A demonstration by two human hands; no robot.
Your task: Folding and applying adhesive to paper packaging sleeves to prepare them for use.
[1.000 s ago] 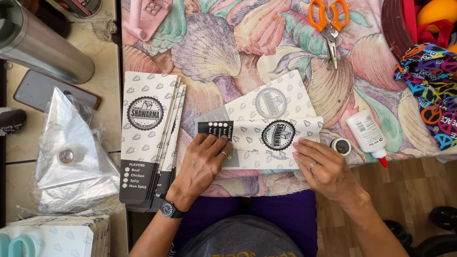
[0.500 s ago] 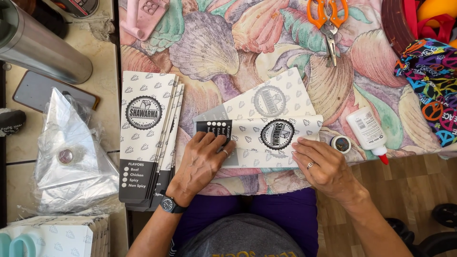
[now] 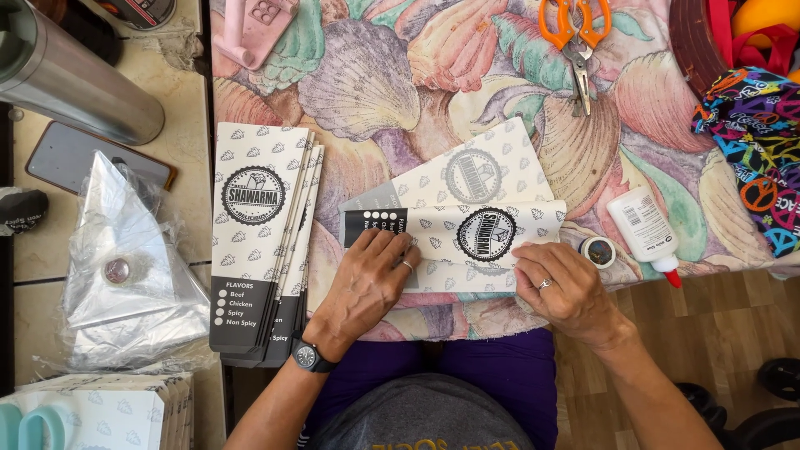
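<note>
While our left hand [image 3: 367, 279] lies flat on the folded paper sleeve [image 3: 467, 237], our right hand [image 3: 562, 287] pinches its edge (mid-crease, we judge); pressing along the fold seems due.

Scissors [image 3: 573, 37], glue btl [image 3: 644, 231], phone [image 3: 87, 158], steel flask [image 3: 71, 79].

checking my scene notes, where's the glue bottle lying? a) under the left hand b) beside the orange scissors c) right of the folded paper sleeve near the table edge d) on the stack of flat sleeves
c: the white glue bottle lies right of the folded paper sleeve by the table edge, red tip toward the floor, far below the orange scissors.
</note>
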